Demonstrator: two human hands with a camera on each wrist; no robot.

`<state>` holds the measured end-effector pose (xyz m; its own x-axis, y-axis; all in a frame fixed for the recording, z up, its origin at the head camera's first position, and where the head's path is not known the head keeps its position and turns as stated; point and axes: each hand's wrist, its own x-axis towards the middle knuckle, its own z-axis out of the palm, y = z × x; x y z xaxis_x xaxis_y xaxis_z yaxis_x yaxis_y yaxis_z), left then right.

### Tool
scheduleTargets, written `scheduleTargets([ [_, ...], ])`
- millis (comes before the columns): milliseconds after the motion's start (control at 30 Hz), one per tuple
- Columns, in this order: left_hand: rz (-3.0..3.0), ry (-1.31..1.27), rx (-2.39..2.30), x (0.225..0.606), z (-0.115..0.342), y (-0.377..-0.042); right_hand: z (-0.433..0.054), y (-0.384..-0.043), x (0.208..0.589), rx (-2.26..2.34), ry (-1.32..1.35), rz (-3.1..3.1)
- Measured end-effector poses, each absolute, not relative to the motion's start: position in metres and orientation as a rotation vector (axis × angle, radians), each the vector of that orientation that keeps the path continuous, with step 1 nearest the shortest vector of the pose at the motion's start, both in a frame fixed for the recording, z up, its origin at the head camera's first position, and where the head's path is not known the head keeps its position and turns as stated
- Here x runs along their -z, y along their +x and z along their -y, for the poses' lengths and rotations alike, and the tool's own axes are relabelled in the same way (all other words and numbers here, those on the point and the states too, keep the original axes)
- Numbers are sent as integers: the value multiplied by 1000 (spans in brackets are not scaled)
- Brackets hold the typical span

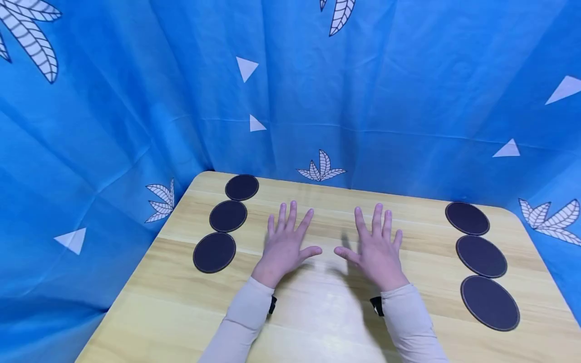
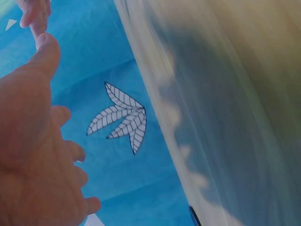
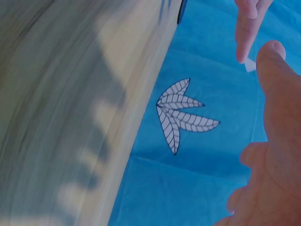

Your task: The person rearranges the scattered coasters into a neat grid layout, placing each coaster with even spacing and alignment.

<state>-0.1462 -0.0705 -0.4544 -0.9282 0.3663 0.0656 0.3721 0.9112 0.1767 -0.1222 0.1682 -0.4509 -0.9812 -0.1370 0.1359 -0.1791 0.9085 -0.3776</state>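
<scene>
Both hands are held over the middle of a light wooden table (image 1: 317, 322), palms down with fingers spread. My left hand (image 1: 284, 246) points away from me, its thumb turned toward the other hand, and holds nothing. Likewise, my right hand (image 1: 378, 252) has straight, spread fingers and nothing in it. A gap separates the two thumbs. In the left wrist view the left hand (image 2: 33, 141) appears above the tabletop, which carries its shadow. The right wrist view shows the right hand (image 3: 282, 122) the same way, with a shadow on the wood.
Three dark round mats form a column at the left, the nearest mat (image 1: 215, 252) lowest. Three more stand at the right, including a near mat (image 1: 490, 303). A blue curtain (image 1: 299, 91) with white leaves and triangles hangs behind the table and along its left side.
</scene>
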Motion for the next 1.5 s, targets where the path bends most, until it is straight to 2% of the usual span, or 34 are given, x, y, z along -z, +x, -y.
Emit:
scheduleTargets([
  [900, 3025, -577, 306, 449, 119, -138, -132, -122, 443, -514, 464, 2940],
  [1500, 2951, -519, 417, 457, 164, -137, -107, -127, 440, -820, 657, 2854],
])
